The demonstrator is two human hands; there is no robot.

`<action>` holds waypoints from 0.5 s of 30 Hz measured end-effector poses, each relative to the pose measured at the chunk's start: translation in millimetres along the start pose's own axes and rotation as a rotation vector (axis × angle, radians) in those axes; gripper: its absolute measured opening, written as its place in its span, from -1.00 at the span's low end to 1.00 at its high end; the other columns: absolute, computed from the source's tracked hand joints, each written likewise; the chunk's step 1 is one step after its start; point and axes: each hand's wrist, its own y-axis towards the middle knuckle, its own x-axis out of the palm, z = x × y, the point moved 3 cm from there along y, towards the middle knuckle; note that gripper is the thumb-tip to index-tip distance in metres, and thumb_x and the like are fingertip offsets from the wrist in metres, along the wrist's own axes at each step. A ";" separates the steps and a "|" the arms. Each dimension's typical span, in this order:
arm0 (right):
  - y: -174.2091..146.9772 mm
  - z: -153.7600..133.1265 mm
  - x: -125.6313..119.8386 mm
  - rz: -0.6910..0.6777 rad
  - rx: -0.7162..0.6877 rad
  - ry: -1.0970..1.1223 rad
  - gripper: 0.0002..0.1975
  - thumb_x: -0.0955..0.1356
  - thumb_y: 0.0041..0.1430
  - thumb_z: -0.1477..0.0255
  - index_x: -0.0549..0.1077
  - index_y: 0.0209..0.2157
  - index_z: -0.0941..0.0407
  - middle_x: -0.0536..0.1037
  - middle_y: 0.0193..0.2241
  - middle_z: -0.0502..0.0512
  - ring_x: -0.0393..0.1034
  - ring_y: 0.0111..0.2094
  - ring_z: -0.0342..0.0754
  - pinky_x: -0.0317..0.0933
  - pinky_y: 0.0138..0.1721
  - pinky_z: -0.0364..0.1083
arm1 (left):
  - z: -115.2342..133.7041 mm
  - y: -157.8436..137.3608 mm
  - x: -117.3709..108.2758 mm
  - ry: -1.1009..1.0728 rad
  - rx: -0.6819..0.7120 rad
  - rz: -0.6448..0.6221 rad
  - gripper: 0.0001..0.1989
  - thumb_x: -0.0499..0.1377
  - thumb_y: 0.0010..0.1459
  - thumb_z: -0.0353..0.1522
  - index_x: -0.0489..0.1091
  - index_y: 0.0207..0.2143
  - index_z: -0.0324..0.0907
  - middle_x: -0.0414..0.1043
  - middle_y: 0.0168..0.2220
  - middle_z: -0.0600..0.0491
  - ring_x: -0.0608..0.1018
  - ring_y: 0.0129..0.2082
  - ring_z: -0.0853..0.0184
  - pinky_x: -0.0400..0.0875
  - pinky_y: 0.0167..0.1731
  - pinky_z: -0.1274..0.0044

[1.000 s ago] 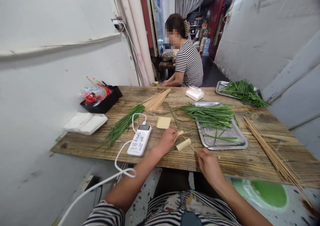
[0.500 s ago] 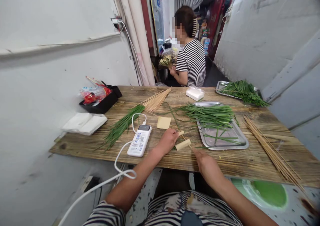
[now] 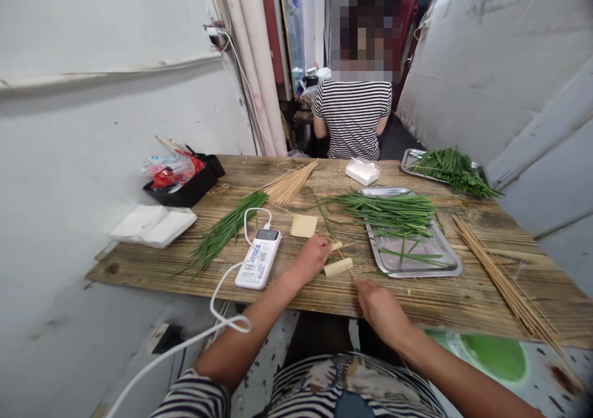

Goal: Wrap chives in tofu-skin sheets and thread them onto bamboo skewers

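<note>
My left hand [image 3: 314, 260] is closed, its fingertips pinching a small pale-yellow roll [image 3: 336, 246], which looks like rolled tofu skin. Just in front of my body, a second, larger pale roll [image 3: 338, 267] lies close to the left fingers. My right hand [image 3: 380, 307] is closed around a thin bamboo skewer [image 3: 352, 272] whose tip meets the right end of this larger roll. A flat square yellow sheet [image 3: 304, 225] lies beyond my left hand. Green chives [image 3: 389, 211] rest across a metal tray [image 3: 417, 270] to the right.
More chives [image 3: 231, 229], fanned skewers [image 3: 291, 184] and a white power bank [image 3: 258, 260] with its cable lie left. At right are a skewer bundle [image 3: 500, 270] and another tray of greens [image 3: 449, 168]. A black box [image 3: 185, 189] and tissues [image 3: 155, 225] sit far left. A person [image 3: 354, 118] sits beyond the table.
My right hand has shifted slightly left with the skewer. My left hand stays nearly still. The person beyond the table has turned their back towards me.
</note>
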 end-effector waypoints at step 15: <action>11.5 0.4 1.7 0.006 0.031 -0.049 -0.57 0.14 0.15 0.69 0.38 0.03 0.31 0.57 -0.26 0.30 0.48 -0.27 -0.03 0.34 -0.21 -0.12 | -1.2 4.4 -7.8 -0.080 0.015 -0.057 -0.58 -0.12 0.32 -0.31 0.45 -0.43 -0.23 0.35 -0.45 -0.01 0.34 -0.38 0.33 0.24 -0.33 0.51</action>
